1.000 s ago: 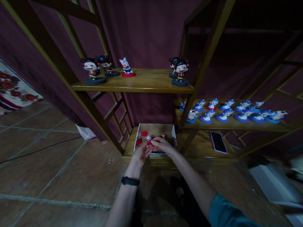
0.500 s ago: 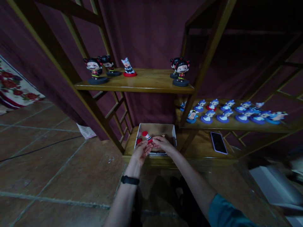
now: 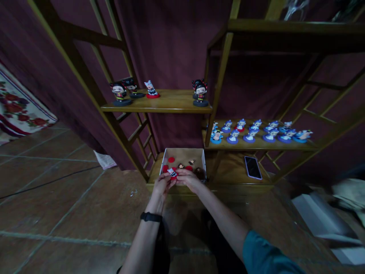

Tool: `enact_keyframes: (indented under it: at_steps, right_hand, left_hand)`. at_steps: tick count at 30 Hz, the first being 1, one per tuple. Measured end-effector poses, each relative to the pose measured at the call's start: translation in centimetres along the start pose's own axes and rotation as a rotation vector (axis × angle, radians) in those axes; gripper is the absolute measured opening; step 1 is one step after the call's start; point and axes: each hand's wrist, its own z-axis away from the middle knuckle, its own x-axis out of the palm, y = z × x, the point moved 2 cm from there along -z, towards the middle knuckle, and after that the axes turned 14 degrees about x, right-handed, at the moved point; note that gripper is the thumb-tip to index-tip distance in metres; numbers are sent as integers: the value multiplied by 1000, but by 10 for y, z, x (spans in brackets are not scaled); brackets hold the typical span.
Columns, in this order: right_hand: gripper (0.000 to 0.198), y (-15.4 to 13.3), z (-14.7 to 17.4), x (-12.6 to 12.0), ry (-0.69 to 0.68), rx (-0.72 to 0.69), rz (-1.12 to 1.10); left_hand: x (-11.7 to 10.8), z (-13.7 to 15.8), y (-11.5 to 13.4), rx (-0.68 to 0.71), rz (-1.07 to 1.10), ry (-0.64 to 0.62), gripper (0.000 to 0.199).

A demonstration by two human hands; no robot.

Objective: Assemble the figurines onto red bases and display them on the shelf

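Observation:
Between my two hands is a small figurine [image 3: 172,172] with a white-and-black body and a red round base. My left hand [image 3: 162,185] grips it from the left, while my right hand [image 3: 186,178] closes on the base from the right. Both hands are over the front of an open cardboard box [image 3: 186,153] on the bottom shelf. Inside lie several red discs, one red disc [image 3: 171,160] near the back, and small figure pieces such as a dark-haired figure [image 3: 192,162]. My fingers partly cover the base.
On the upper shelf [image 3: 168,102] stand several black-haired figurines [image 3: 119,93] and one white-and-black figurine [image 3: 151,90] on a red base. The right shelf [image 3: 256,144] carries rows of blue-and-white figurines [image 3: 233,136]. A phone [image 3: 253,167] lies right of the box; a wooden post [image 3: 219,87] stands between.
My view has shifted right. My hands have drawn slightly toward me with the figurine, which now sits upright on its base, and more of the box's contents shows.

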Motion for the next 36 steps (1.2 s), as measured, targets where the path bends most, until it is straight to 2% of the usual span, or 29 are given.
enact_keyframes:
  at_steps: [7,11,16,20,25,29,36]
  right_hand:
    - [34,21,67,-1,-14,-29,-108]
    - [36,41,97,-6,-17,-30,-98]
    - [39,60,118,-13,-34,-23,-64]
    - [43,63,130,-14,12,-67,-27]
    - [46,60,142,-14,68,-118,-18]
    - [46,57,151,-13,12,-126,-41]
    - [45,59,153,-7,-7,-101,-19]
  left_hand:
    - [-2,58,-1,-9,-108,-138,15]
    - [-12,94,-16,-86,-90,-125,22]
    - [-22,127,-33,-151,-10,-126,17]
    - [-16,142,-35,-127,46,-174,17]
    - [-3,157,-30,-88,65,-153,15]
    - [2,167,-25,-20,84,-159,11]
    - [-6,168,-21,25,76,-59,9]
